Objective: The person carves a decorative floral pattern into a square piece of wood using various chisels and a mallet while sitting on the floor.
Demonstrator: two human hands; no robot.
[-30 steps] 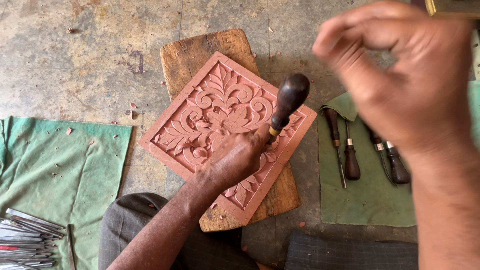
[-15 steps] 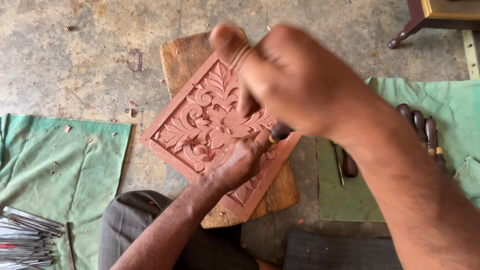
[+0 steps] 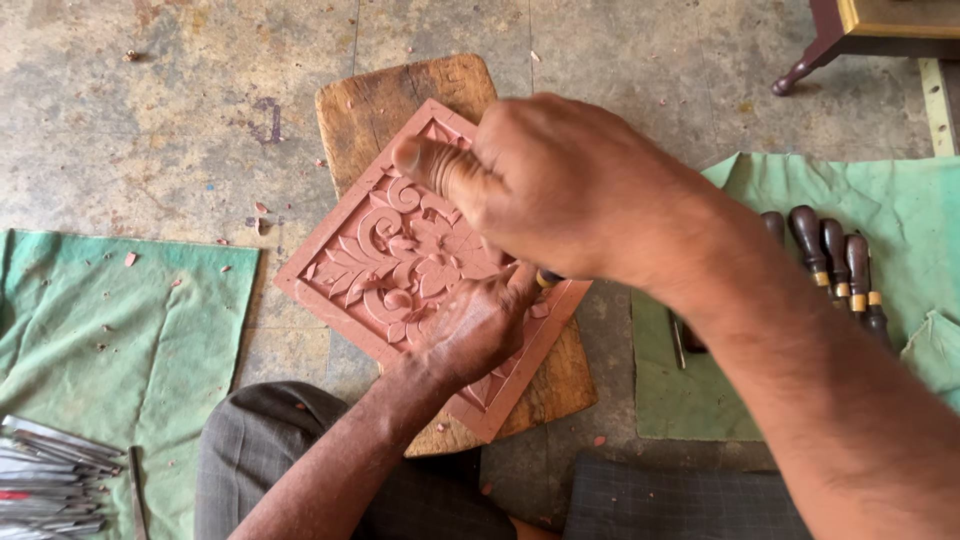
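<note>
While resting on the carved panel (image 3: pixel 400 262), left hand (image 3: pixel 480 325) gripping a chisel (image 3: pixel 548 278), right hand (image 3: pixel 570 185) closed above it, its grasp hidden.

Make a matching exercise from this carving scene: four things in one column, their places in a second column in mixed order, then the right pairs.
Things:
1. carved panel
2. dark-handled chisels
3. metal tools
4. left hand

Places:
A. bottom left corner, on green cloth
B. on the wooden board
C. resting on the panel's lower part
D. on the green cloth at right

Pairs: 1-B, 2-D, 3-A, 4-C
</note>
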